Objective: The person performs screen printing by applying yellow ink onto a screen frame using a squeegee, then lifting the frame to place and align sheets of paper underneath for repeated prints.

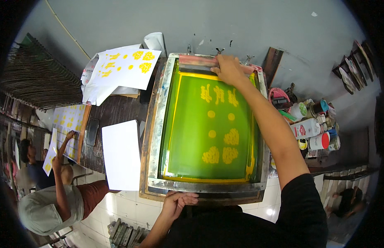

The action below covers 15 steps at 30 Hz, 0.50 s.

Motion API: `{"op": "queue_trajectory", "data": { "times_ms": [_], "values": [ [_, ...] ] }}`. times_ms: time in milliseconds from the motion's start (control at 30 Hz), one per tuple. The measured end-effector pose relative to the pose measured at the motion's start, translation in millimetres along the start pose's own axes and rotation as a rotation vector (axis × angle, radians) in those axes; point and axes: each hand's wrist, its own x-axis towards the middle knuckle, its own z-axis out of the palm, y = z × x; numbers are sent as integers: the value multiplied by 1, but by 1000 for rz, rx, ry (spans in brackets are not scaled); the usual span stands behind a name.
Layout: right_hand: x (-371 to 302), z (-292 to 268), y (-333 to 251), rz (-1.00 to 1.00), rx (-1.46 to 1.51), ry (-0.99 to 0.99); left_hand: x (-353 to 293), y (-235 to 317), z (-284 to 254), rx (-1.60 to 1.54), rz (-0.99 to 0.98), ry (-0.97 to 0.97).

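A screen printing frame with a metal border lies in front of me. Its green mesh carries yellow stencil shapes: characters, round dots and clustered blobs. At the far end, my right hand is closed over a long squeegee lying across the frame. Yellow ink lines the mesh border, thickest at the right. My left hand holds the near edge of the frame, its fingers together and pointing right. A wooden base shows under the frame's left and near sides.
Blank white paper is stacked left of the frame. Yellow-printed sheets lie behind it, and a phone rests farther left. Ink tubs crowd the right side. At left, a person handles a printed sheet near a wire rack.
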Motion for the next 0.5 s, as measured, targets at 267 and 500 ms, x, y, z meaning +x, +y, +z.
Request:
{"op": "queue_trajectory", "data": {
  "times_ms": [267,500],
  "values": [
    [-96,-25,-50,14,89,-90,3,1,0,74,-5,-31],
    [-251,-53,-129,-25,102,6,5,3,-3,64,-18,-87]
  ]
}}
